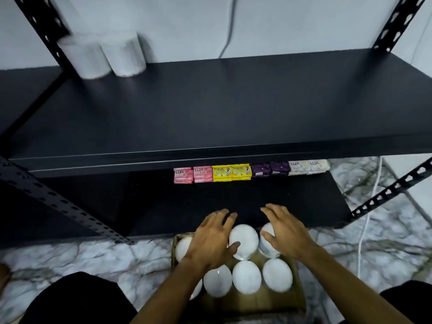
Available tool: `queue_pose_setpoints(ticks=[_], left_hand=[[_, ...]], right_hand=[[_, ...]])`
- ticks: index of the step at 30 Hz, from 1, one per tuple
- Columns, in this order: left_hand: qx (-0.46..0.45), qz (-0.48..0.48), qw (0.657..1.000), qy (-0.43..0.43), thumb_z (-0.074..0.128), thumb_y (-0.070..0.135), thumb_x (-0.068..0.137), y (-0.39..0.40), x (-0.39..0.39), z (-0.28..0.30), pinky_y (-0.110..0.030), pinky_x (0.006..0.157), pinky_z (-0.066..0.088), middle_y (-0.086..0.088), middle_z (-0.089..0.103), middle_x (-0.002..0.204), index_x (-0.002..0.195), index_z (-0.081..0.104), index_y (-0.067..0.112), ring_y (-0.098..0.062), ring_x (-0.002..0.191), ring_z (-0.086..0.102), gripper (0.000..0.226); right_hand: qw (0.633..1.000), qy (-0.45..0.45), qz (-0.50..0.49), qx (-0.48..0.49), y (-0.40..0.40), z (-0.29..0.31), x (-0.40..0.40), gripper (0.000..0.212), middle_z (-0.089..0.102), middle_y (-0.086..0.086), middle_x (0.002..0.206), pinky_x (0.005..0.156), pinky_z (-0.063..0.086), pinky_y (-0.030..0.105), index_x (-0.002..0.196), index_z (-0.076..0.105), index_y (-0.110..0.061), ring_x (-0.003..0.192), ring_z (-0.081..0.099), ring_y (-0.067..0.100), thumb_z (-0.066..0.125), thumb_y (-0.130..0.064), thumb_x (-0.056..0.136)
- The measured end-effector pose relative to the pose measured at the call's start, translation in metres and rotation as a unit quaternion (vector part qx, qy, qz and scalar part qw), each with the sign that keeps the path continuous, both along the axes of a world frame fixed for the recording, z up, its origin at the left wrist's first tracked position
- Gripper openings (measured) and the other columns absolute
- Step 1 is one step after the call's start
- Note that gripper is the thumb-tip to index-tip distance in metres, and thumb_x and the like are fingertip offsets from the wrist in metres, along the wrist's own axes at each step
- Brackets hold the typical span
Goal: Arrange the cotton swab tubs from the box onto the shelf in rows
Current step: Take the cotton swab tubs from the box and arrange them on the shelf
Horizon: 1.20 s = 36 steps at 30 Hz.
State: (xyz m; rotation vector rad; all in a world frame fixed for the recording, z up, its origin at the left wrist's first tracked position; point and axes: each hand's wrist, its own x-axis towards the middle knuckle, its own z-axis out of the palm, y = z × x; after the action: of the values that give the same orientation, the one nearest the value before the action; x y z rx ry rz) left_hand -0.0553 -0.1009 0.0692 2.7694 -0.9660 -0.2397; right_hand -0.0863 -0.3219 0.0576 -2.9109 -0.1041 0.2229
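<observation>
Both my hands are down over the cardboard box [275, 302] that sits on the marble-patterned floor [70, 258] in front of the black metal shelving unit [210, 108]. My left hand [214, 239] lies spread over the back left of the box, fingers loose and fairly straight, thumb touching the white lid of the middle tub in the back row [244, 239]; the palm covers part of the tub at the back left [183, 249], and I am not gripping anything with it. My right hand [284, 230] hovers or rests over the back right tub [268, 244], fingers spread wide and only lightly bent, holding nothing that I can see; whether the palm actually touches that lid I cannot tell. Nearer to me in the box stand three more round white-lidded tubs side by side [246, 277], with the edge of another showing beneath my left forearm. Two cotton swab tubs [105, 57] already stand on the upper shelf board, at its back left corner, touching each other beside the perforated upright [46, 29]. On the lower shelf, a row of soap packets [251, 173] runs pink, yellow, purple, then white, just under the front edge of the upper board. A white cable [371, 202] hangs down on the right.
</observation>
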Motion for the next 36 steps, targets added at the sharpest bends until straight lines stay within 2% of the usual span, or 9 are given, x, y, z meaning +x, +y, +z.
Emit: queue_pose_setpoints(ticks=[2,6,9,14,18,29,33,36], left_hand=[[0.035,-0.008,0.998,0.049,0.054,0.054,0.088,-0.015,0.004,-0.028,-0.037,0.115,0.017,-0.006,0.018,0.157,0.152,0.014,0.022,-0.024,0.142,0.019,0.082],[0.085,-0.008,0.987,0.133,0.066,0.054,0.081,-0.042,0.01,-0.078,-0.044,0.116,0.015,-0.008,0.008,0.16,0.153,0.002,0.024,-0.029,0.145,0.011,0.101],[0.11,-0.007,0.982,0.156,0.072,0.049,0.079,-0.056,0.014,-0.101,-0.048,0.116,0.019,-0.01,0.002,0.16,0.153,-0.002,0.023,-0.032,0.146,0.008,0.107],[0.113,0.01,0.979,0.169,0.076,0.04,0.077,-0.068,0.018,-0.121,-0.047,0.113,0.028,-0.011,0.004,0.16,0.152,-0.001,0.023,-0.032,0.146,0.007,0.109],[0.102,0.017,0.98,0.172,0.076,0.036,0.078,-0.071,0.019,-0.123,-0.045,0.11,0.033,-0.01,0.006,0.159,0.152,0.002,0.022,-0.033,0.145,0.008,0.105],[0.076,0.021,0.986,0.145,0.081,0.037,0.069,-0.068,0.02,-0.118,-0.041,0.1,0.045,-0.008,0.022,0.15,0.149,0.014,0.019,-0.03,0.135,0.025,0.106],[0.034,0.052,0.987,0.149,0.08,0.039,0.068,-0.054,0.018,-0.087,-0.036,0.099,0.042,-0.005,0.025,0.147,0.149,0.013,0.019,-0.026,0.132,0.027,0.106],[0.024,0.064,0.988,0.136,0.078,0.044,0.068,-0.036,0.016,-0.043,-0.039,0.096,0.043,-0.003,0.026,0.145,0.149,0.011,0.022,-0.024,0.13,0.027,0.108]], right_hand=[[0.997,0.064,0.01,-0.033,-0.008,-0.019,0.001,0.076,0.019,0.006,0.153,0.112,0.025,0.033,0.147,0.019,-0.015,0.139,0.02,0.023,0.054,-0.043,0.087],[0.986,0.144,0.023,-0.078,-0.024,-0.054,0.002,0.091,0.005,0.01,0.156,0.114,0.021,0.038,0.149,0.004,-0.017,0.141,0.012,0.029,0.062,-0.041,0.083],[0.981,0.163,0.036,-0.101,-0.032,-0.074,0.006,0.101,0.0,0.011,0.157,0.115,0.019,0.041,0.149,-0.001,-0.021,0.142,0.007,0.03,0.07,-0.036,0.078],[0.977,0.175,0.071,-0.099,-0.039,-0.095,0.012,0.104,-0.002,0.011,0.157,0.116,0.015,0.039,0.149,-0.002,-0.026,0.143,0.005,0.031,0.072,-0.029,0.077],[0.977,0.169,0.082,-0.1,-0.04,-0.104,0.012,0.098,-0.001,0.01,0.157,0.116,0.014,0.038,0.149,0.002,-0.026,0.142,0.004,0.031,0.07,-0.03,0.078],[0.981,0.166,0.074,-0.073,-0.038,-0.094,0.013,0.1,0.016,0.009,0.149,0.107,0.033,0.038,0.146,0.014,-0.024,0.131,0.022,0.029,0.077,-0.028,0.068],[0.98,0.172,0.075,-0.06,-0.031,-0.061,0.015,0.101,0.026,0.005,0.14,0.096,0.042,0.037,0.146,0.016,-0.025,0.122,0.029,0.025,0.076,-0.039,0.065],[0.983,0.155,0.079,-0.058,-0.019,-0.021,0.019,0.101,0.028,0.003,0.135,0.091,0.041,0.037,0.146,0.014,-0.027,0.119,0.03,0.024,0.073,-0.046,0.066]])
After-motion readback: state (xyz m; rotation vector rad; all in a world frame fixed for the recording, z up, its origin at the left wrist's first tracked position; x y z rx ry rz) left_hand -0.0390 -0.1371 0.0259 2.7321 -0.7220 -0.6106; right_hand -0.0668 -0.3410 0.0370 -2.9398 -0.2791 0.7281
